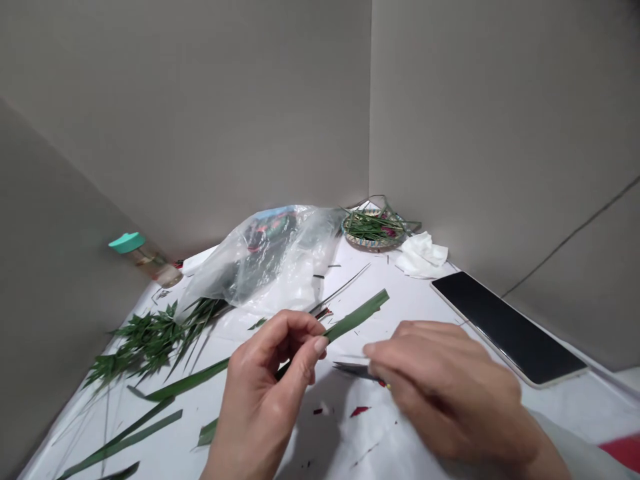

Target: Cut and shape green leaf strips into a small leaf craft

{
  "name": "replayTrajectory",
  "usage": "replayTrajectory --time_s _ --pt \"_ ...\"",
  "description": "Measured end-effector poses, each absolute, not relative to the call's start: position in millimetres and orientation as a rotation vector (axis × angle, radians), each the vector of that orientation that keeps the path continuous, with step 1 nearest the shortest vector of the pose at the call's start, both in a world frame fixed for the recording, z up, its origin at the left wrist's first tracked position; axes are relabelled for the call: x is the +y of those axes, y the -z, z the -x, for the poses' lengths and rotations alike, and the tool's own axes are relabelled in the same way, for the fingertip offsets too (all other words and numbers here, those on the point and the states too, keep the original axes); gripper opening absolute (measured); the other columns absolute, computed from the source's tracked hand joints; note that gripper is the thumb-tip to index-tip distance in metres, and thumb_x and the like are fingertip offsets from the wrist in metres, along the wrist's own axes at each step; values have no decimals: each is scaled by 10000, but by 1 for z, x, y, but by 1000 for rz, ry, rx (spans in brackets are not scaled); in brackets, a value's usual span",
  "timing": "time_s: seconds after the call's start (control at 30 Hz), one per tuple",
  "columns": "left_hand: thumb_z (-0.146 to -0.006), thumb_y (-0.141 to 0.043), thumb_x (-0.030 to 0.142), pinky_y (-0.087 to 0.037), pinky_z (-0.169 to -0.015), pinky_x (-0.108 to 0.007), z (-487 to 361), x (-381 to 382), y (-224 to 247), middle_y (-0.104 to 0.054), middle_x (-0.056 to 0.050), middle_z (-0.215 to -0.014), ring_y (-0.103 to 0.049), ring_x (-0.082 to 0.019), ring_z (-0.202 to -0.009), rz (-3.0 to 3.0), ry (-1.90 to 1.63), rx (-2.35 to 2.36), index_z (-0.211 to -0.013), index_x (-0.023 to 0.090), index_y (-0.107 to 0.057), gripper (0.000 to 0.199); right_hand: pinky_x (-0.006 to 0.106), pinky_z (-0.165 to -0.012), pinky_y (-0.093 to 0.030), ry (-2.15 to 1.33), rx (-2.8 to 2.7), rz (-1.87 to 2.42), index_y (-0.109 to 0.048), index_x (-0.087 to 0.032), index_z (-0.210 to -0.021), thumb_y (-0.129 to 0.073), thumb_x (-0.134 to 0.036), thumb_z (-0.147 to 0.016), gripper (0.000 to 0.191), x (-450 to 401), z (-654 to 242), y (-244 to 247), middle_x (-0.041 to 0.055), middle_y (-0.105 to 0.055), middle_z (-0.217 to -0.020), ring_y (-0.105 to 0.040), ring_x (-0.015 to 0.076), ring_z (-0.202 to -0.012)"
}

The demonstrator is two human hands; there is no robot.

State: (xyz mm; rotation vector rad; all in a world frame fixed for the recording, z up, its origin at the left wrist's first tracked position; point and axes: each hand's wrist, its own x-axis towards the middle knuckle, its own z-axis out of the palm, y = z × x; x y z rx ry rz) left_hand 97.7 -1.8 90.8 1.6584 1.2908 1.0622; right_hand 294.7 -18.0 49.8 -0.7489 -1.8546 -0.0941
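My left hand (280,380) pinches a long green leaf strip (361,313) between thumb and fingertips; its cut end points up and to the right. My right hand (445,387) is closed around small scissors, whose handles are mostly hidden in it. The dark scissor blades (353,369) point left, just below and right of the left fingertips, apart from the strip. More long leaf strips (137,433) lie on the white table at the lower left, and small red scraps (359,411) lie below the blades.
Leafy green sprigs (150,340) lie at the left, beside a clear plastic bag (270,260). Behind stand a bottle with a teal lid (127,243) and a round basket of cut greens (374,244). Crumpled tissue (423,256) and a phone (505,327) lie at the right.
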Motion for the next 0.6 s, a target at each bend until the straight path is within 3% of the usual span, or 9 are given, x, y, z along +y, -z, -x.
replayTrajectory --time_s 0.27,0.6 --pt "-917 -658 304 -462 -561 -172 -105 -6 -87 -593 58 -660 -562 -93 -584 -1642 -961 1263 -765 240 -658 165 302 -579 -386 177 -1976 781 -601 -119 -1082 -483 -3 -925 228 -16 -292 -40 -48 -616 -646 -507 128 -542" --pt "-873 -716 297 -466 -552 -174 -104 -9 -84 -601 56 -648 -566 -99 -581 -1579 -1005 1332 -747 243 -663 146 301 -617 -393 181 -2026 883 -610 -137 -1074 -532 -38 -944 181 -18 -293 -43 -64 -586 -649 -508 129 -567"
